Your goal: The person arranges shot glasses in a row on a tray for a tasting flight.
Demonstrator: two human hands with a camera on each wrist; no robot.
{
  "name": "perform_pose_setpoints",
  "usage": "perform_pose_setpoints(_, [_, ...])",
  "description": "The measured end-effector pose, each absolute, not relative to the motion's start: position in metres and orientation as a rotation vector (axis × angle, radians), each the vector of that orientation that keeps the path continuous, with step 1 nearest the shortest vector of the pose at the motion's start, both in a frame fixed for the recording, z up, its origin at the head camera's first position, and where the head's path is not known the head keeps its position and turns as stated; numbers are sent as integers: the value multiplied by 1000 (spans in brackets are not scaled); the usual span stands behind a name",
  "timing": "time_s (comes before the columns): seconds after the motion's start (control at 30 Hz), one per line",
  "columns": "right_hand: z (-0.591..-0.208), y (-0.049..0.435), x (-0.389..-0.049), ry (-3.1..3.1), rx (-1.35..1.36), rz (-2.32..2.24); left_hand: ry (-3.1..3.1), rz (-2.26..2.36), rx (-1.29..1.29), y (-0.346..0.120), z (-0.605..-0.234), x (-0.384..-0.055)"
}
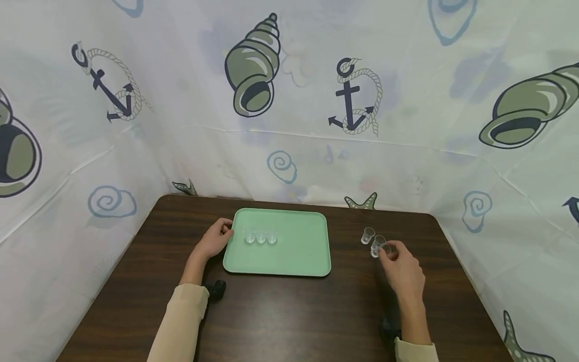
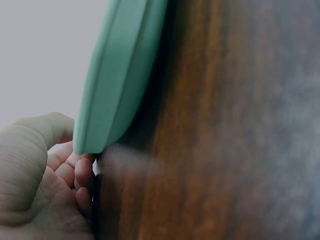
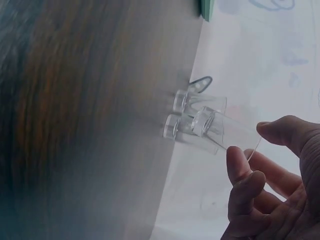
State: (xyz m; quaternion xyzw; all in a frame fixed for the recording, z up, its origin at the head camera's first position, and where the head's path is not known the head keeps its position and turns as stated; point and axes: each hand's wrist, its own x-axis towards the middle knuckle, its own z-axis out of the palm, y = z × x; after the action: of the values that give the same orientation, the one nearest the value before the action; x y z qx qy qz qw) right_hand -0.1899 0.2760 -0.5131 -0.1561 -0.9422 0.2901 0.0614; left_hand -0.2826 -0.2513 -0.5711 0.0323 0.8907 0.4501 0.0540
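Note:
My left hand (image 1: 216, 238) grips the left edge of a light green tray (image 1: 298, 251), its thumb at the rim and its fingers curled below in the left wrist view. Three clear shot glasses (image 1: 261, 238) stand in a row on the tray's left half. Over at the right, my right hand (image 1: 404, 271) pinches another clear shot glass (image 3: 232, 132) near its rim, between thumb and fingers. That glass is tilted and raised off the table. Just beyond it, two more shot glasses (image 1: 368, 235) stand upright on the table, close together.
The dark brown wooden table (image 1: 271, 317) carries everything. A white curtain (image 1: 312, 171) printed with shells and anchors hangs around its back and sides. Dark wrist devices (image 1: 218, 290) sit at both forearms.

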Motion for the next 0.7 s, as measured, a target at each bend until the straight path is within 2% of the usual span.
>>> perform_pose_setpoints(0.7, [-507, 245, -201, -2771, -349, 951, 2695, 1378, 107, -250, -566, -283])
